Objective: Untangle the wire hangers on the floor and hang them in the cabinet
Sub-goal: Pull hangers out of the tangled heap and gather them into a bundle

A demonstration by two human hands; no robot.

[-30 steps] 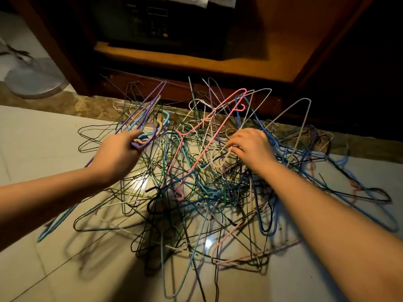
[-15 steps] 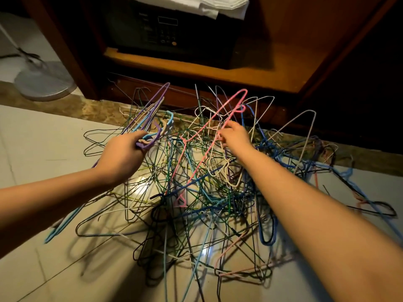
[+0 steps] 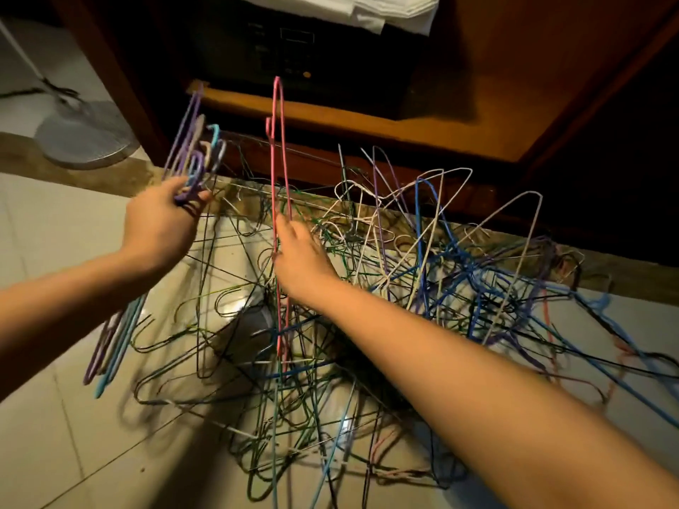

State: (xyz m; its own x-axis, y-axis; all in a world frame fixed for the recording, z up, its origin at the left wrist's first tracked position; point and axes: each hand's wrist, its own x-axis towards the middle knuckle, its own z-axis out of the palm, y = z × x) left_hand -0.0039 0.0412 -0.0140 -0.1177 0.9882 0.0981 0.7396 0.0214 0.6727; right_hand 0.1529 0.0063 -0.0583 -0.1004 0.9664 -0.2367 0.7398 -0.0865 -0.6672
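A tangled pile of coloured wire hangers [image 3: 422, 284] lies on the tiled floor in front of the wooden cabinet [image 3: 367, 123]. My left hand [image 3: 161, 224] grips a bunch of purple and light-blue hangers [image 3: 191, 156] by their necks, raised above the floor, their lower ends trailing down to the left. My right hand [image 3: 299, 257] holds a pink hanger [image 3: 278, 170] that stands almost upright, seen edge-on, its top reaching up in front of the cabinet shelf and its bottom still among the pile.
A dark safe [image 3: 294, 49] sits on the cabinet's low shelf with folded white cloth [image 3: 352, 9] on top. A fan's round base [image 3: 79, 137] stands on the floor at the left. A stone threshold [image 3: 73, 174] runs along the cabinet front.
My right hand has lifted the pink hanger up out of the pile and turned it upright. My left hand has raised its bunch of hangers higher. The view has tilted up.
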